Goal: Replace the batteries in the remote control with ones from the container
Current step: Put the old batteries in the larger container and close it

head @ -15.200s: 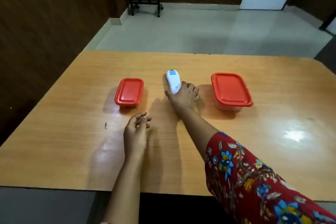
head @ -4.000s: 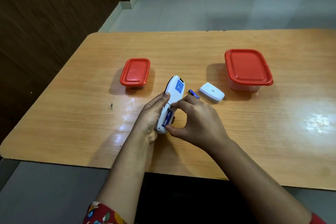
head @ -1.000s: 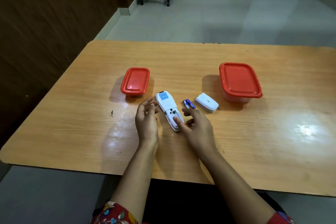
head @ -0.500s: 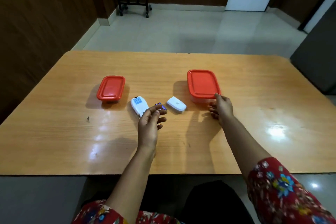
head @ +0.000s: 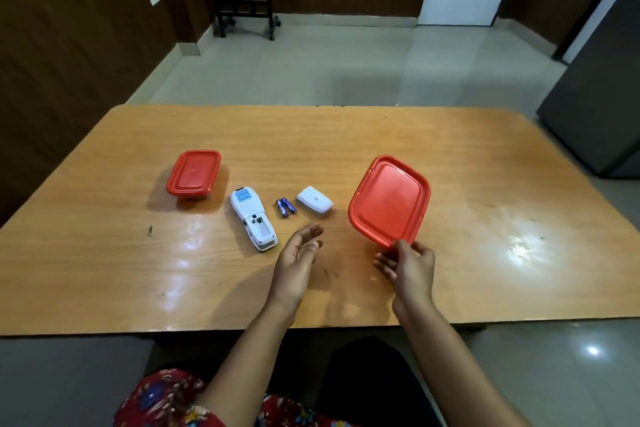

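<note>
Since half a second ago the large container (head: pixel 389 201) has left its flat stand to the right of the remote (head: pixel 252 218) and is now tilted, its red lid facing the camera, its near corner pinched by the right hand (head: pixel 408 265); the left hand (head: pixel 298 258), which then hovered beside the batteries, has drawn back toward the near table edge. Remote: white, face down on the table (head: pixel 485 184), battery bay open and seemingly empty, its foot end pointing toward the left hand, close to the fingertips but apart from them. Batteries (head: pixel 285 207): two, blue, side by side, just right of the remote. Bay cover (head: pixel 314 203): white, right of the batteries, between remote and large container. Small container (head: pixel 194 173): red lid on, just left of and behind the remote's head. Left hand: open, palm turned inward, grasping nothing, to the near right of the remote. Right hand: thumb on top of the lid rim, fingers beneath, well right of the remote. Hidden or unclear: the large container's clear body and contents lie behind its lid; whether its far edge touches the table cannot be told; the label print on remote and cover is too small to read; both sleeves (head: pixel 166 399) are cut by the lower frame.
</note>
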